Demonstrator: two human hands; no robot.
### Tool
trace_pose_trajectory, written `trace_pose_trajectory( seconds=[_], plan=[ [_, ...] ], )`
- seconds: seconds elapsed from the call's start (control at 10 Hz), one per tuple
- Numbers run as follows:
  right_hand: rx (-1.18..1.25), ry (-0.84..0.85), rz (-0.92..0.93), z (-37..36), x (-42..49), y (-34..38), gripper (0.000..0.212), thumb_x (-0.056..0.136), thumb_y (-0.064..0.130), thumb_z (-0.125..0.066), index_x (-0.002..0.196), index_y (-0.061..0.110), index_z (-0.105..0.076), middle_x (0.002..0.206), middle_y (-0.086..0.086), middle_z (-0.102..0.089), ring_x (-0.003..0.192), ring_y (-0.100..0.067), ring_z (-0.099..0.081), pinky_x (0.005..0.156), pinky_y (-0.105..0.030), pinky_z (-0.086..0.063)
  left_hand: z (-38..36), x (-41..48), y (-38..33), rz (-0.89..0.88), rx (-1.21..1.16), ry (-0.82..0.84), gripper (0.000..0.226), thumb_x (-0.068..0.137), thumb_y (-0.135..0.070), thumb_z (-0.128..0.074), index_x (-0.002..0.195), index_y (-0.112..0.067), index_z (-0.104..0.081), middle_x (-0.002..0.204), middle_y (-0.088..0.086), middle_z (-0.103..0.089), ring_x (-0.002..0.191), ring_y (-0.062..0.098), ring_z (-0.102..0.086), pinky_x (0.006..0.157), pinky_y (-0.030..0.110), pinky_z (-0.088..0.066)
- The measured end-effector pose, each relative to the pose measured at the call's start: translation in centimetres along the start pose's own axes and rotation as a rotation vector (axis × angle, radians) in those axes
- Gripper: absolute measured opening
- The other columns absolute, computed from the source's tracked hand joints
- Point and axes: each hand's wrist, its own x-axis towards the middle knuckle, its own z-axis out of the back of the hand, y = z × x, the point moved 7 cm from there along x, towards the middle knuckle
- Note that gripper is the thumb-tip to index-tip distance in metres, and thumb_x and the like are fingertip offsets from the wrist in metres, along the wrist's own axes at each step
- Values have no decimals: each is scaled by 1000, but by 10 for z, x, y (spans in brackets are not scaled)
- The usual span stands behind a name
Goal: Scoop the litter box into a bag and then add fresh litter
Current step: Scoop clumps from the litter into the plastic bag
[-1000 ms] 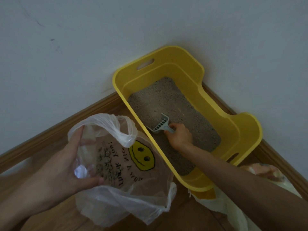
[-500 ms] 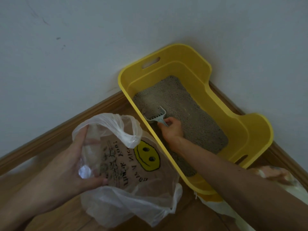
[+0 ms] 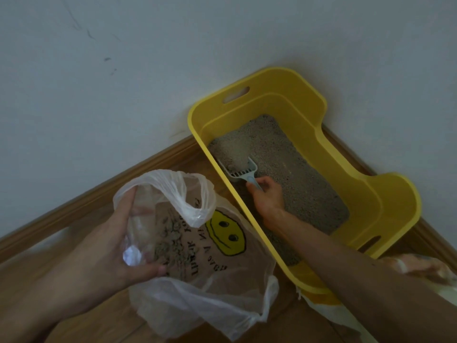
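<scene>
A yellow litter box (image 3: 378, 194) stands on the wood floor in the corner of the room, with grey litter (image 3: 296, 174) across its bottom. My right hand (image 3: 268, 196) is inside the box and grips the handle of a pale blue slotted scoop (image 3: 241, 169), whose blade lies in the litter near the left wall. My left hand (image 3: 118, 246) holds open the mouth of a clear plastic bag (image 3: 197, 280) with a yellow smiley face, just left of the box. Some scooped clumps lie inside the bag.
White walls meet behind the box, with a wooden skirting board (image 3: 99, 194) along the floor. Another pale bag (image 3: 425, 271) lies on the floor at the right, partly under my right forearm and the box's near end.
My right hand has pushed the scoop farther along the litter toward the far left of the box. The left hand keeps the bag open in the same place.
</scene>
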Motion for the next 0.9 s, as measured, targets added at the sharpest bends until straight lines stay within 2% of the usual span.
trace_pose_trajectory(
  seconds=[0.1,0.2,0.3,0.4,0.5,0.6,0.7,0.8,0.9],
  plan=[
    [15,-45,39,12,-1,1,3,92,25,-64,91,25,-61,104,0,-64,94,-17,-61,83,-39,-53,4,-1,1,-3,28,-15,110,50,-6,-91,121,-53,-20,133,-14,-42,118,7,-43,78,9,-33],
    [32,-91,68,23,-2,3,8,94,24,-61,99,18,-61,101,-1,-62,82,-9,-56,68,-28,-44,6,2,6,-21,102,2,115,49,-15,-92,122,-59,-15,132,-17,-43,117,8,-46,78,2,-36],
    [-13,-54,124,25,-3,7,6,94,24,-62,98,20,-61,98,3,-61,82,-7,-55,72,-28,-43,0,2,8,-46,23,-14,103,52,-4,-90,114,-54,-24,124,-17,-47,114,9,-45,77,-3,-34],
    [19,-62,145,29,-5,12,7,93,24,-63,98,19,-61,96,3,-62,85,-12,-59,70,-28,-45,-1,3,9,-65,36,-22,104,53,-8,-91,116,-56,-24,127,-17,-46,115,6,-44,78,-2,-35],
    [81,-95,169,37,-5,19,9,94,23,-62,98,15,-60,89,1,-60,77,-14,-57,60,-26,-42,0,5,7,-76,31,4,110,54,-15,-91,120,-63,-17,126,-25,-46,102,-13,-47,78,-1,-35],
    [29,-51,190,37,-8,21,7,94,23,-62,97,16,-60,91,2,-62,81,-15,-59,64,-30,-47,0,5,7,-83,39,14,116,55,-21,-91,115,-81,-11,121,-38,-39,99,-32,-41,77,1,-37],
    [41,-3,184,37,-10,21,8,94,22,-63,97,15,-62,93,1,-63,84,-14,-59,70,-31,-49,-1,6,8,-92,35,6,112,54,-18,-91,119,-72,-17,121,-38,-38,99,-34,-39,78,-2,-36],
    [98,-69,157,50,-4,21,11,93,22,-63,99,13,-61,96,-1,-62,85,-13,-58,66,-25,-45,-2,6,9,-91,29,0,108,54,-15,-91,120,-63,-21,121,-36,-39,98,-28,-42,78,-5,-34],
    [62,-77,171,60,-2,21,8,93,21,-63,98,15,-61,98,0,-63,89,-13,-59,69,-24,-46,0,5,10,-104,53,-4,116,54,-24,-91,116,-80,-11,121,-38,-42,101,-28,-43,78,1,-38]
  ],
)
